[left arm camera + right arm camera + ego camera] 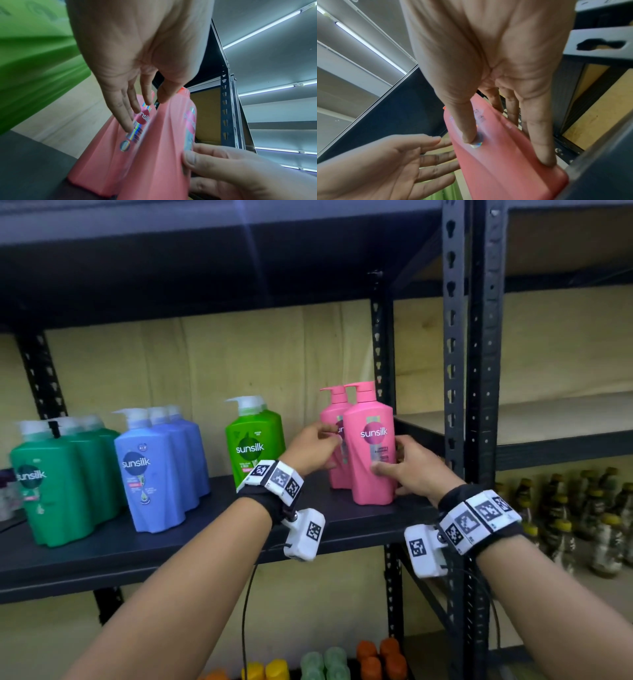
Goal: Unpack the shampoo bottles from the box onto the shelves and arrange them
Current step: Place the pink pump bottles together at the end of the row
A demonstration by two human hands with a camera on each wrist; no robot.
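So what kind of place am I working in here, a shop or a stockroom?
Probably a stockroom or a shop's back room. Bare slotted metal racking holds shampoo bottles grouped by colour, like the blue ones; more small bottles crowd the neighbouring bay, and tube lights hang overhead.

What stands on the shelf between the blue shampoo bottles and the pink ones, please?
The light green bottles stand there, between the blue bottles and the pink bottles; the head view shows it.

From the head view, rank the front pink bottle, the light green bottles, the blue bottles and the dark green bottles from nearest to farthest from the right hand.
1. Front pink bottle: in the right hand, at the shelf's right end.
2. Light green bottles: mid-shelf, past the left hand.
3. Blue bottles: further left.
4. Dark green bottles: far left end.
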